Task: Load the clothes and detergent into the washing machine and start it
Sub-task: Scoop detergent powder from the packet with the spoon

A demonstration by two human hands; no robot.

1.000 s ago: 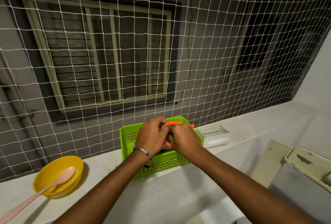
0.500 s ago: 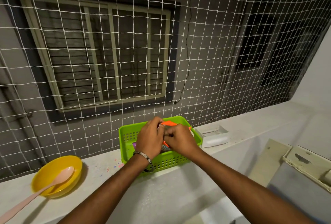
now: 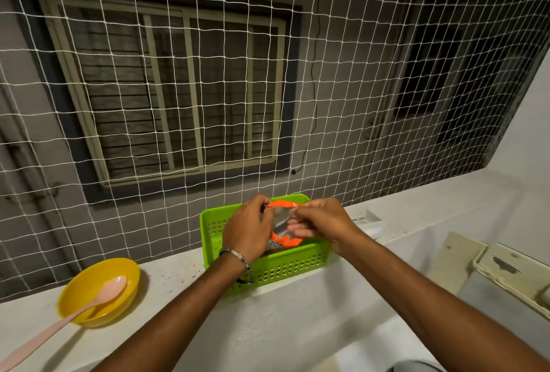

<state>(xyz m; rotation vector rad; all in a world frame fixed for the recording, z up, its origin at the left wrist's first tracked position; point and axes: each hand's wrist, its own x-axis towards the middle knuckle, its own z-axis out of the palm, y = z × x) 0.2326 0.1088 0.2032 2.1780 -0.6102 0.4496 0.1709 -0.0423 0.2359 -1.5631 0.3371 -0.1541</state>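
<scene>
— Orange-and-silver packet (image 3: 282, 224): who holds it, and where?
— Both hands, above the green basket (image 3: 276, 270). Left hand (image 3: 248, 230) pinches the packet's upper left edge, fingers curled; a metal bangle (image 3: 238, 257) sits on that wrist. Right hand (image 3: 320, 222) grips the right side, fingers curled round the foil.
— Basket position?
— On the pale ledge (image 3: 184, 282), just in front of the white netting (image 3: 342, 103).
— Other items?
— Yellow bowl (image 3: 98, 291) at the left of the ledge, a pink spoon (image 3: 59, 324) resting in it, handle projecting out towards the camera. Behind the netting, a barred window (image 3: 178, 94).
</scene>
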